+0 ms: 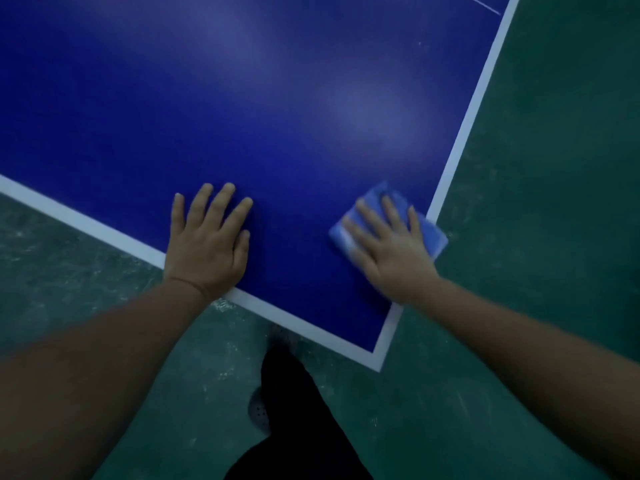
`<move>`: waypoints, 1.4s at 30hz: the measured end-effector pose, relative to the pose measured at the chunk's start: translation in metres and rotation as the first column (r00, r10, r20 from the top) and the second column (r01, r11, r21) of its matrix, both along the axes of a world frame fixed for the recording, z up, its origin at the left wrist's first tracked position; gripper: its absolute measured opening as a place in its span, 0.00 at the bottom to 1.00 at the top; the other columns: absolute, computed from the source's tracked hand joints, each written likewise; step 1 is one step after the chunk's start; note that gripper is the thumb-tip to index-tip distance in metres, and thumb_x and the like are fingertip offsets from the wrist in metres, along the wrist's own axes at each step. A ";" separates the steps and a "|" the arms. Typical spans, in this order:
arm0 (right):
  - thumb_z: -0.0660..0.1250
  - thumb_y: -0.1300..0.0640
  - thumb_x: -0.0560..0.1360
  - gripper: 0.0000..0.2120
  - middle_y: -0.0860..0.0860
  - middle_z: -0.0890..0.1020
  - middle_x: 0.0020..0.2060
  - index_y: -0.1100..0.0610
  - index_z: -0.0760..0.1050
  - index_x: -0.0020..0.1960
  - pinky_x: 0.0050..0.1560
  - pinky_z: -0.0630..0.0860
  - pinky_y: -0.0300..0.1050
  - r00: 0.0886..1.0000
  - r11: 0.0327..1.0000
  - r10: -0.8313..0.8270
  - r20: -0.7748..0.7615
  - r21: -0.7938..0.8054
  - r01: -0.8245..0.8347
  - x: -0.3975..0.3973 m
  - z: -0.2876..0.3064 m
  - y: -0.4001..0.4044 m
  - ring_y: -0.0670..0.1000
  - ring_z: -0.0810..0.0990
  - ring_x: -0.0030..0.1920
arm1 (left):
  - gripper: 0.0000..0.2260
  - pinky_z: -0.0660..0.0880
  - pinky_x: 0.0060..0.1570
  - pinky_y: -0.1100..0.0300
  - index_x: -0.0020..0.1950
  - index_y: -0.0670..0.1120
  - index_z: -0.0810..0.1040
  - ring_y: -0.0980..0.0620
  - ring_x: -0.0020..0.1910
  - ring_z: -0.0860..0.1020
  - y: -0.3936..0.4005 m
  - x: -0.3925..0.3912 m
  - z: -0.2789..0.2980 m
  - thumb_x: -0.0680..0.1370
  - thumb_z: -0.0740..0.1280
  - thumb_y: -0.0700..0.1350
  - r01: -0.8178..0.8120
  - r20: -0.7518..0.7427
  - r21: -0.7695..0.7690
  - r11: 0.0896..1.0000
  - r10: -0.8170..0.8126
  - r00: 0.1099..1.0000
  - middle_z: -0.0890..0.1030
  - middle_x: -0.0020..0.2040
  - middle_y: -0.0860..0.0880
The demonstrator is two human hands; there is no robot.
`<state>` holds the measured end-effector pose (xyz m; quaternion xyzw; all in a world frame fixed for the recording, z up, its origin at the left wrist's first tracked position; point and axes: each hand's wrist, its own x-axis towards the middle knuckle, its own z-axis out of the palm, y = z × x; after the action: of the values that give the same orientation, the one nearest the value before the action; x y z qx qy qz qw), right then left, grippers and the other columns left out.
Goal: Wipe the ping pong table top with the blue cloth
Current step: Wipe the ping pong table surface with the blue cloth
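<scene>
The ping pong table top (242,98) is dark blue with a white border line, and its near corner points toward me. The folded blue cloth (429,233) lies on the table by the right edge line. My right hand (391,247) presses flat on the cloth with fingers spread, and it looks motion-blurred. My left hand (207,240) rests flat on the table near the front edge, fingers apart, holding nothing.
A green floor (554,168) surrounds the table on the right and below. My dark trouser leg (294,410) and a grey shoe (258,414) stand just under the table corner (379,365).
</scene>
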<state>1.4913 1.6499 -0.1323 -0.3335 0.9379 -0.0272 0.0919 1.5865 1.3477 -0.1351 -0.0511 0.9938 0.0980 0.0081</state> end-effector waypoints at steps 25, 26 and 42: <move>0.43 0.37 0.83 0.25 0.44 0.54 0.81 0.38 0.55 0.79 0.77 0.41 0.65 0.996 0.997 0.083 0.036 0.002 -0.083 -0.007 -0.007 0.001 0.56 0.46 0.81 | 0.25 0.52 0.76 0.38 0.74 0.46 0.71 0.40 0.77 0.59 0.044 0.002 -0.006 0.81 0.49 0.55 -0.018 0.039 0.063 0.998 0.015 0.999 0.67 0.76 0.43; 0.42 0.37 0.82 0.26 0.44 0.52 0.81 0.38 0.53 0.79 0.77 0.41 0.66 0.999 0.999 -0.031 0.013 0.028 0.031 -0.042 -0.005 0.011 0.55 0.45 0.81 | 0.26 0.53 0.75 0.38 0.73 0.46 0.71 0.39 0.76 0.60 0.046 0.002 -0.005 0.81 0.50 0.56 -0.025 0.048 0.034 0.999 0.023 0.999 0.68 0.75 0.43; 0.39 0.38 0.82 0.27 0.45 0.49 0.81 0.39 0.48 0.80 0.76 0.41 0.68 0.984 0.984 -0.175 0.011 -0.020 0.175 -0.334 -0.009 0.057 0.58 0.44 0.81 | 0.29 0.40 0.78 0.46 0.79 0.45 0.60 0.47 0.80 0.46 0.178 -0.141 -0.004 0.80 0.48 0.56 -0.661 0.019 0.124 0.740 0.664 0.747 0.55 0.81 0.45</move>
<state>1.1571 1.7070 -0.1413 -0.2504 0.9628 -0.0464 0.0901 1.4455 1.5259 -0.1386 -0.3989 0.9029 0.1558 -0.0373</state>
